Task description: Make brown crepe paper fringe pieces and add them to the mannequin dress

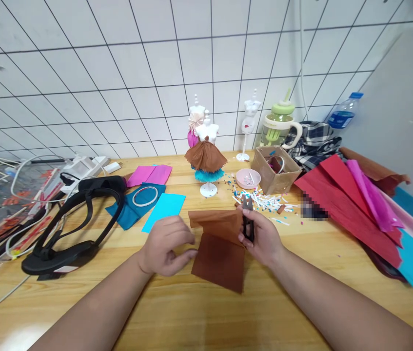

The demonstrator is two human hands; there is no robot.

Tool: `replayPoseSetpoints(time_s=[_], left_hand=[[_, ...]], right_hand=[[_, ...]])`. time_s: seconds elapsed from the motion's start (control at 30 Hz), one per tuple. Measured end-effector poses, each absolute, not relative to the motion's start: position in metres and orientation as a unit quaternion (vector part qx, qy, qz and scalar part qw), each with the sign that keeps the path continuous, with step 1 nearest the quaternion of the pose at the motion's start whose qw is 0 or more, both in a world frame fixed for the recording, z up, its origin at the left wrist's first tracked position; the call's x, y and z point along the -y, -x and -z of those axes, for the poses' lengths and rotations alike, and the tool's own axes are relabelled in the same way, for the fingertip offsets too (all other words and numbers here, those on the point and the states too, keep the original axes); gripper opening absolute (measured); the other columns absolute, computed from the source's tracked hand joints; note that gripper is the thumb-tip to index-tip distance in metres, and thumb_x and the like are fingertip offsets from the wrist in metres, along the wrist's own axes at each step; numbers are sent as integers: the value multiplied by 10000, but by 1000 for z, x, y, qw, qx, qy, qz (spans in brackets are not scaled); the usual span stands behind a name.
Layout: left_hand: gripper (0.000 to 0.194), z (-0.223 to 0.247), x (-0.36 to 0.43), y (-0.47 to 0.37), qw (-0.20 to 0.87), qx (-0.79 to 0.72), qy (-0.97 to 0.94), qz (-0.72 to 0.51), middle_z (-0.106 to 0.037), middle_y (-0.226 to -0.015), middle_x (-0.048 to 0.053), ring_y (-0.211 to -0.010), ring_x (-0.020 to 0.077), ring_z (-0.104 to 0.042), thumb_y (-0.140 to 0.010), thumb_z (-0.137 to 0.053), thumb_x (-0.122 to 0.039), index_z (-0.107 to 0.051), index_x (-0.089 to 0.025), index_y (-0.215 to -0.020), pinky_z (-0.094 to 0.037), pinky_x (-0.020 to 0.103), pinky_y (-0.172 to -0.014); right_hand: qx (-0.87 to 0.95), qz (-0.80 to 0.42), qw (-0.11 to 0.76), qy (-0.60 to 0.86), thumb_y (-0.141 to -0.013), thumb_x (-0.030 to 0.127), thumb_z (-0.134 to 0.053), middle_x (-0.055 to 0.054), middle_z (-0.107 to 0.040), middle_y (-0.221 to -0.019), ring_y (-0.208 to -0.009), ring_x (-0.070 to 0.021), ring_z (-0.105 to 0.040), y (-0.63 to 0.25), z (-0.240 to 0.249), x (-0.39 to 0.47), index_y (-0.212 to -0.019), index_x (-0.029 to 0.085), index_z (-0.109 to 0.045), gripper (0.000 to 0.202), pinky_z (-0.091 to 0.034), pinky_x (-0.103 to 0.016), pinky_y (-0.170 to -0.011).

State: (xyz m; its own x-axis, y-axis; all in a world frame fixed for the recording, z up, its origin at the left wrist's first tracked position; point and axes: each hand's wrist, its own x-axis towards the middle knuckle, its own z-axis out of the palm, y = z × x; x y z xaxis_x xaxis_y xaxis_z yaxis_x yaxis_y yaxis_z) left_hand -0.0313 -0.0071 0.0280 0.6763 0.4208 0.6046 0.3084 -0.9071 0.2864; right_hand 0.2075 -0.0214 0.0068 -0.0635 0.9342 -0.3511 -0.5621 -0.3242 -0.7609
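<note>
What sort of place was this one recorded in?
Likely a craft worktable: small white mannequins, one in a brown skirt, stand near scattered scraps, and the right hand holds a black tool at the edge of a brown sheet.

The brown paper [218, 261] looks matt, the wooden tabletop [177, 317] smooth and glossy.

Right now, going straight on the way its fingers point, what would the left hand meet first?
Likely the folded brown paper sheet; the left hand points towards it, though depth and contact are unclear.
</note>
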Motion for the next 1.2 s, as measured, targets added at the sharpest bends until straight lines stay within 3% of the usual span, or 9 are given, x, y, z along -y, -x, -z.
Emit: replayPoseSetpoints(time_s=[0.07, 0.17, 0.27, 0.6, 0.7, 0.83, 0.93, 1.07, 1.2], left_hand=[[172, -25, 6, 24, 111, -277, -910, -288, -657, -791, 53, -731, 185, -576, -781, -642, -334, -592, -200, -877, -430, 310, -671], [285, -16, -1, 16, 156, -431, -820, -343, -598, -762, 41, -724, 187, -534, -793, -607, -468, -542, -191, -773, -415, 304, -654], [344, -9, -6, 13, 237, -489, -759, -358, -589, -829, 34, -792, 199, -533, -758, -631, -517, -558, -188, -828, -418, 306, -707], [365, 2, -13, 10, 725, -390, -405, -398, -694, -1013, 86, -936, 208, -629, -756, -711, -433, -660, -159, -993, -457, 310, -835], [383, 2, -13, 14, 721, -353, -426, -417, -707, -1014, 84, -966, 230, -636, -691, -780, -388, -689, -158, -983, -452, 323, -873], [586, -1, -10, 12, 690, -291, -473, -465, -683, -1139, 77, -1087, 258, -606, -612, -842, -335, -633, -204, -1144, -435, 335, -931], [497, -1, -9, 9, 726, -285, -432, -453, -710, -1089, 65, -1012, 233, -651, -657, -817, -275, -642, -211, -1117, -464, 320, -894], [553, 0, -7, 7, 803, -252, -411, -350, -691, -1149, 123, -1104, 296, -615, -659, -793, -436, -664, -145, -1111, -447, 372, -958], [469, 1, -3, 6, 756, -319, -476, -316, -706, -1113, 135, -1038, 300, -649, -688, -791, -320, -678, -121, -1097, -460, 404, -943]], right_hand=[[251, -692, 539, 410, -689, 392, -718, 96, -433, -556, -375, -40, -413, -207, -6, 22, -846, 211, -510, 318, -186, -139, -282], [294, -686, 537, 393, -689, 299, -741, 113, -392, -575, -365, -17, -335, -208, -7, 23, -828, 223, -461, 321, -195, -133, -296], [323, -678, 529, 396, -713, 261, -711, 113, -387, -580, -382, -23, -332, -208, -7, 25, -851, 232, -454, 292, -231, -137, -318], [495, -602, 475, 409, -822, 222, -580, 103, -403, -559, -428, -70, -481, -206, -14, 31, -1315, 292, -442, 517, -366, -190, -422], [526, -588, 452, 416, -817, 219, -578, 95, -425, -580, -430, -69, -476, -205, -16, 33, -1319, 277, -451, 521, -400, -204, -437], [538, -586, 448, 407, -825, 227, -570, 92, -427, -583, -432, -69, -477, -206, -16, 34, -1314, 262, -460, 502, -403, -211, -449], [543, -577, 451, 411, -830, 224, -569, 96, -398, -588, -432, -66, -490, -207, -17, 34, -1317, 266, -459, 501, -401, -209, -458], [544, -572, 451, 416, -847, 228, -549, 100, -403, -571, -425, -68, -499, -205, -17, 34, -1315, 258, -458, 478, -375, -202, -447], [557, -568, 428, 429, -877, 271, -518, 101, -431, -498, -416, -90, -496, -207, -20, 33, -1354, 252, -411, 489, -339, -206, -435]])
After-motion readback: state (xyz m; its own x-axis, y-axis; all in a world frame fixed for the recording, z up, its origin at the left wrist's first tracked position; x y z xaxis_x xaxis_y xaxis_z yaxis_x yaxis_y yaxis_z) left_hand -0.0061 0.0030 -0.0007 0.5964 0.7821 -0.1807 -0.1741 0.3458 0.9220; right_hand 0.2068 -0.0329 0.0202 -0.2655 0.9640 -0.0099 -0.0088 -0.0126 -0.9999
